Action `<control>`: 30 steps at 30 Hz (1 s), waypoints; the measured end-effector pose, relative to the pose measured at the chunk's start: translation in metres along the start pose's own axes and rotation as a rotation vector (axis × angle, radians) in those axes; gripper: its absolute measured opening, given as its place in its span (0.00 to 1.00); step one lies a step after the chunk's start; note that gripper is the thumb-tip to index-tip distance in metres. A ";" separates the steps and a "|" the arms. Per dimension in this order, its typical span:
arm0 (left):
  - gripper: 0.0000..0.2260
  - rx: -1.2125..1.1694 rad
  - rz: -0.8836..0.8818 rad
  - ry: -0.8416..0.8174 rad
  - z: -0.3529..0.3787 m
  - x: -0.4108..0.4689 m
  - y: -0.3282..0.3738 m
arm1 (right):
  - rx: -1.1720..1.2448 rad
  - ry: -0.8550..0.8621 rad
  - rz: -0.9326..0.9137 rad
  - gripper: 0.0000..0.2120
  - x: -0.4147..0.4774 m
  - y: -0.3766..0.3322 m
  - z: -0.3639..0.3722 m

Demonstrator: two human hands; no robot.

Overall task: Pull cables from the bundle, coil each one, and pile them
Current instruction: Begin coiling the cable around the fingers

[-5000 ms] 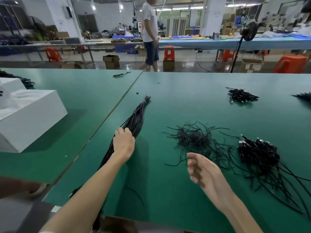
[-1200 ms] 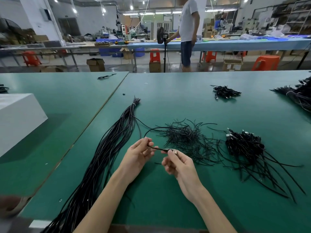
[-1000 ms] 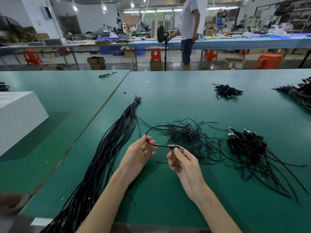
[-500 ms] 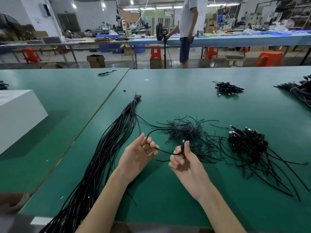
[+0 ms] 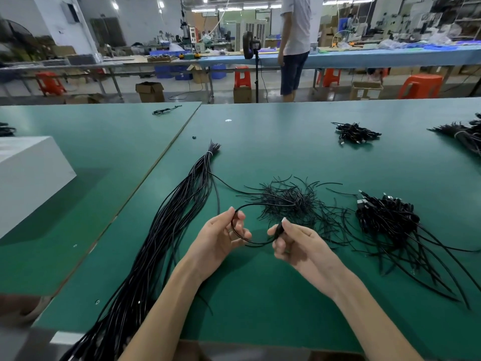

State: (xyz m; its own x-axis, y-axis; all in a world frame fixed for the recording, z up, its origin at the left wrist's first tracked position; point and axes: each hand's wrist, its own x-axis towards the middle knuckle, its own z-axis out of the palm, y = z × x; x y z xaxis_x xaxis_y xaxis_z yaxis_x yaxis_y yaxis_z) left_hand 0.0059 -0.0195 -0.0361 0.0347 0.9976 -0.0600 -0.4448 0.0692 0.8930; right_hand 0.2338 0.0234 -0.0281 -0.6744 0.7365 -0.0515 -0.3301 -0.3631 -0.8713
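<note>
While a white box sits at the far left, the long bundle of black cables lies slantwise on the green counter, tied near its far end and running off the near edge. Just right of it, the left hand curls its fingers round a loop of a single black cable. The right hand, close by but not touching the left, pinches that cable's plug end between thumb and forefinger. Beyond both hands lies a tangle of short black strands, which the cable crosses on its way to the bundle. Farther right rests a pile of bunched cables with loose tails.
</note>
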 end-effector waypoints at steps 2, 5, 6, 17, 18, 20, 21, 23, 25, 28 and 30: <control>0.18 0.026 -0.003 -0.017 0.002 0.001 0.001 | 0.013 0.055 -0.026 0.13 -0.003 0.000 -0.007; 0.24 0.051 -0.017 -0.090 0.005 0.003 0.000 | 0.055 0.143 -0.074 0.12 -0.004 0.006 -0.008; 0.24 0.064 -0.009 -0.103 0.005 0.004 -0.002 | 0.061 0.166 -0.083 0.13 -0.004 0.007 -0.007; 0.16 0.873 0.305 0.005 0.036 -0.006 -0.021 | -0.035 0.163 -0.155 0.16 -0.002 0.009 -0.009; 0.21 0.836 0.243 -0.028 0.041 -0.007 -0.022 | -0.067 0.178 -0.161 0.16 -0.002 0.010 -0.009; 0.23 0.793 0.208 -0.102 0.051 -0.008 -0.018 | -0.145 0.194 -0.173 0.17 -0.002 0.011 -0.009; 0.22 0.793 0.206 -0.145 0.055 -0.007 -0.014 | -0.175 0.185 -0.183 0.18 -0.002 0.012 -0.008; 0.21 0.773 0.181 -0.236 0.061 -0.004 -0.003 | -0.181 0.181 -0.192 0.23 -0.001 0.013 -0.008; 0.22 0.689 0.193 -0.237 0.068 -0.001 0.007 | -0.115 0.186 -0.183 0.32 -0.001 0.012 -0.007; 0.21 0.122 0.156 -0.100 0.084 0.000 0.022 | -0.201 0.098 -0.209 0.34 -0.003 0.012 -0.005; 0.19 -0.217 0.112 -0.054 0.092 0.002 0.029 | -0.344 0.037 -0.198 0.32 -0.005 0.013 -0.001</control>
State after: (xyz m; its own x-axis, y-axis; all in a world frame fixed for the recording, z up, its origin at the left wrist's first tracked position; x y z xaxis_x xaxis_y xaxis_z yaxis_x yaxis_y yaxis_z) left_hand 0.0759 -0.0157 0.0305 0.0195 0.9978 0.0632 -0.6299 -0.0368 0.7758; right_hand 0.2336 0.0162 -0.0395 -0.5940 0.7952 0.1218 -0.2063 -0.0042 -0.9785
